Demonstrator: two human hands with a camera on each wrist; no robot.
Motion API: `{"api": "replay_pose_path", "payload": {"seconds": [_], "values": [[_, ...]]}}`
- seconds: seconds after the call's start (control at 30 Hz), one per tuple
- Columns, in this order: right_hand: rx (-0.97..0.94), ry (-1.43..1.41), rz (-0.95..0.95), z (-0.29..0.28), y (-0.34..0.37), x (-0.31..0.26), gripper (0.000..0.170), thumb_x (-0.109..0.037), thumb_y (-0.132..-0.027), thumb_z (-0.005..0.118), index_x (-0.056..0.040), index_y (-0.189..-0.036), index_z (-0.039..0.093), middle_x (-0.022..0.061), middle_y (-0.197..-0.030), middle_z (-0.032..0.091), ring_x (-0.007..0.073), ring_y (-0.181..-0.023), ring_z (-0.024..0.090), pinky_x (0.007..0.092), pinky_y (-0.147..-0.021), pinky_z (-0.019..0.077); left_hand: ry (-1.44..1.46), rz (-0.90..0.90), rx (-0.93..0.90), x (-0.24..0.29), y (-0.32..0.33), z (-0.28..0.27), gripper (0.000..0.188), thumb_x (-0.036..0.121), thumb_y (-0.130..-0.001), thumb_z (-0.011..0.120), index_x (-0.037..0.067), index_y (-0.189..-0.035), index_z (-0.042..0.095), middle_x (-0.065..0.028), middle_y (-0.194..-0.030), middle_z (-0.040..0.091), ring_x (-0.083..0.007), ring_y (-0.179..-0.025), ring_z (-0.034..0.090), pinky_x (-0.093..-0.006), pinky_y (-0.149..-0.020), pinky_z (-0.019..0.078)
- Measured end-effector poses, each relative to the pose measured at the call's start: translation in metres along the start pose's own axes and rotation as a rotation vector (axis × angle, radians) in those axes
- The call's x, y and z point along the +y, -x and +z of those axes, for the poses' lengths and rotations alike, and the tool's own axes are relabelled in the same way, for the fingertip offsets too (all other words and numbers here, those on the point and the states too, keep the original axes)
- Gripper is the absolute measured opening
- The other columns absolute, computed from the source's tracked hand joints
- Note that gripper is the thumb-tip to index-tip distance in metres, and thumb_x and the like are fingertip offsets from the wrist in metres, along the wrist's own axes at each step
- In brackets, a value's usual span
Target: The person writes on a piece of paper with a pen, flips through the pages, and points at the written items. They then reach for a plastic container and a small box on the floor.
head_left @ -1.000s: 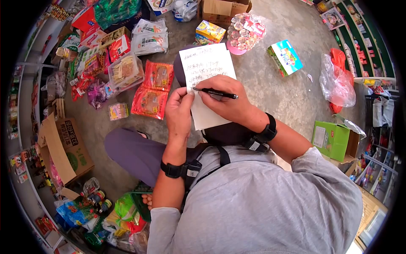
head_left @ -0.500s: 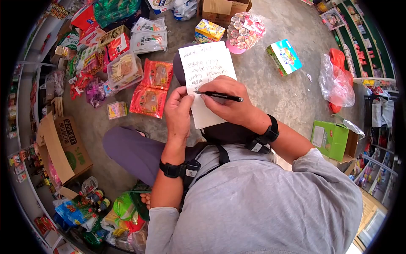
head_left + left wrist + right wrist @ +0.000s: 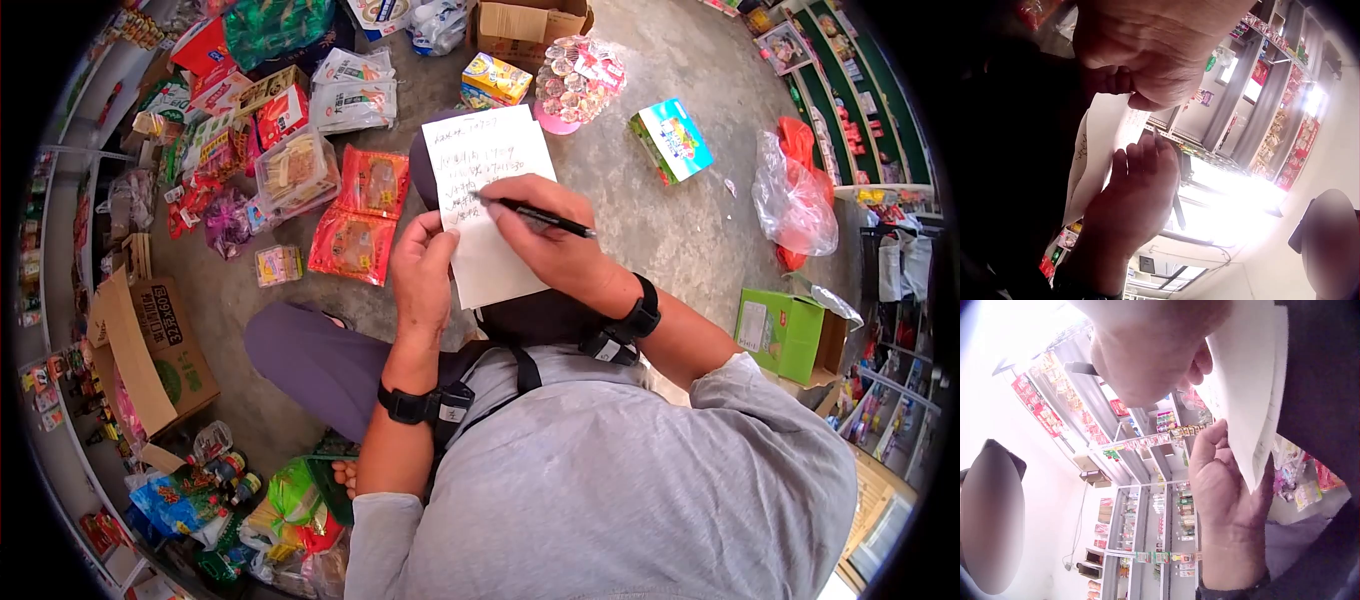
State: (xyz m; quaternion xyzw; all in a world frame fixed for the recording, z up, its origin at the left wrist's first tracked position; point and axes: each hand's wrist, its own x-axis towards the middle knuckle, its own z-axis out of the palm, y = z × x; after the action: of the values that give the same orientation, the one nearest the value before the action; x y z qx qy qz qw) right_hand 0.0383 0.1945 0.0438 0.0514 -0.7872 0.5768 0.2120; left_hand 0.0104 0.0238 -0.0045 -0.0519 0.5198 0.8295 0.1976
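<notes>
Sheets of white paper with handwritten lines lie over the person's raised leg in the head view. The left hand pinches their left edge, thumb on top; in the right wrist view the left hand's fingers are behind the sheets. A black pen is held in the right hand, its tip over the handwriting, slanting down to the right. Whether the tip touches the paper cannot be told. In the left wrist view the right hand grips the pen beside the sheets.
Red food packs, a clear tub of sticks and white packets lie on the floor at left. A yellow box, a blue-green box and a green carton stand ahead and right. Stocked shelves line both sides.
The right hand and pen have shifted slightly up and right across the paper, uncovering more of the lower handwriting. The left hand keeps its hold on the paper's edge.
</notes>
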Motion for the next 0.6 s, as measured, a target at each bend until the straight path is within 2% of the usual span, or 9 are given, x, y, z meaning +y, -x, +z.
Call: {"api": "replay_pose_path", "payload": {"seconds": [0.07,0.13,0.3,0.4,0.43,0.6], "values": [[0.058,-0.064,0.062,-0.007,-0.004,-0.004,0.017,0.0,-0.093,0.064,-0.0011,-0.11,0.069,0.0116,-0.094,0.072,0.0168,-0.086,0.069,0.0294,-0.076,0.0544,0.003,-0.005,0.006,-0.001,0.0,-0.001,0.023,0.001,-0.094,0.054,-0.005,-0.114,0.061,-0.0091,-0.106,0.068,-0.0119,-0.09,0.064,-0.0251,-0.083,0.0504],[0.09,-0.1,0.067,-0.022,-0.012,0.005,0.023,-0.003,-0.101,0.056,-0.0007,-0.123,0.061,0.0101,-0.1,0.071,0.0123,-0.087,0.066,0.028,-0.076,0.0537,0.02,-0.006,0.013,-0.001,0.0,-0.001,0.023,0.001,-0.094,0.054,-0.006,-0.115,0.06,-0.0095,-0.106,0.068,-0.0121,-0.091,0.064,-0.0253,-0.084,0.0503],[0.213,0.093,0.005,-0.037,-0.029,0.026,0.019,-0.006,-0.101,0.057,-0.0008,-0.119,0.061,0.0079,-0.101,0.071,0.012,-0.09,0.066,0.0272,-0.079,0.0521,0.044,0.015,0.015,-0.002,-0.004,-0.009,0.022,0.001,-0.094,0.054,-0.006,-0.114,0.061,-0.0098,-0.105,0.069,-0.0125,-0.091,0.065,-0.026,-0.085,0.0504],[0.155,0.107,0.056,-0.039,-0.033,0.04,0.019,-0.008,-0.102,0.056,-0.0011,-0.119,0.06,0.0074,-0.101,0.071,0.0119,-0.093,0.066,0.0273,-0.082,0.0516,0.057,0.022,0.03,0.003,-0.003,-0.011,0.021,0.0,-0.094,0.054,-0.005,-0.112,0.062,-0.0088,-0.104,0.069,-0.012,-0.09,0.064,-0.0259,-0.084,0.0506],[0.095,0.135,0.127,-0.042,-0.032,0.039,0.019,-0.009,-0.103,0.054,-0.0016,-0.12,0.06,0.0078,-0.102,0.071,0.0114,-0.096,0.066,0.028,-0.084,0.0516,0.057,0.021,0.04,0.004,-0.002,-0.011,0.02,0.0,-0.094,0.054,-0.005,-0.112,0.062,-0.0083,-0.104,0.069,-0.0116,-0.09,0.064,-0.0258,-0.083,0.0507],[0.095,-0.036,0.072,-0.018,-0.043,0.019,0.02,-0.009,-0.105,0.05,0.0006,-0.121,0.058,0.0091,-0.108,0.071,0.0125,-0.099,0.065,0.0279,-0.09,0.0502,0.047,0.122,0.033,0.002,-0.006,-0.031,0.017,0.001,-0.094,0.056,-0.002,-0.109,0.064,-0.0052,-0.102,0.069,-0.0095,-0.087,0.063,-0.0251,-0.079,0.0515]]}}
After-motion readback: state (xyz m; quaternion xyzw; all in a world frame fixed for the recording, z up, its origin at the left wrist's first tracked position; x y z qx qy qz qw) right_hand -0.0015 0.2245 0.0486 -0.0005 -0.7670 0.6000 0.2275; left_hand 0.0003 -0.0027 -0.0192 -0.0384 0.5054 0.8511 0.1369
